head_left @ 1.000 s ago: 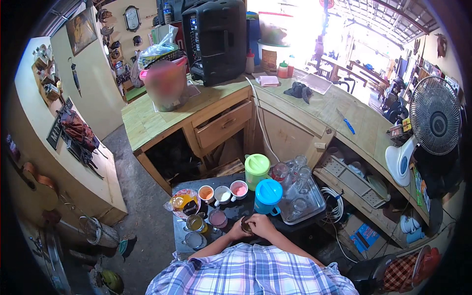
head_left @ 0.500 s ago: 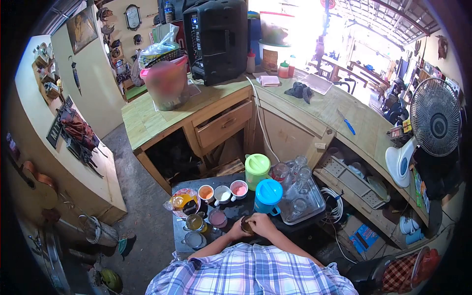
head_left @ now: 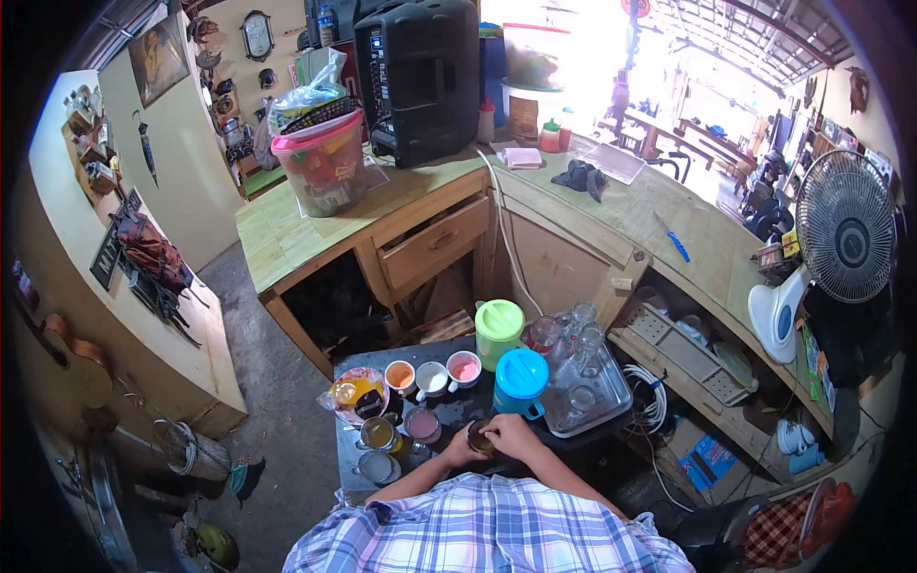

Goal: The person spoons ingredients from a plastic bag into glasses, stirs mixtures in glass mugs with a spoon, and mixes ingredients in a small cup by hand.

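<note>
A small dark-looking glass [head_left: 479, 438] stands at the near side of the low table, with my left hand [head_left: 460, 449] wrapped round its left side. My right hand [head_left: 513, 437] is closed at the glass's rim; what its fingers pinch, if anything, is too small to make out. Left of my hands are a glass of pinkish liquid [head_left: 422, 424], a glass of yellowish liquid [head_left: 381, 435] and a glass of greyish liquid [head_left: 378, 466]. Behind them stand an orange-filled cup [head_left: 400, 374], a white-filled cup [head_left: 432, 378] and a pink-filled cup [head_left: 464, 368]. The blue pitcher [head_left: 522, 382] is just beyond my right hand.
A green pitcher [head_left: 500, 332] stands behind the blue one. To the right, a metal tray [head_left: 611, 396] holds several empty glasses. A plate [head_left: 345, 416] with an orange item is at the left. Beyond are a wooden counter [head_left: 659, 224], a knife [head_left: 677, 245] and a fan [head_left: 848, 229].
The fingers of my right hand have shifted slightly at the rim of the glass. My left hand has stayed round it.
</note>
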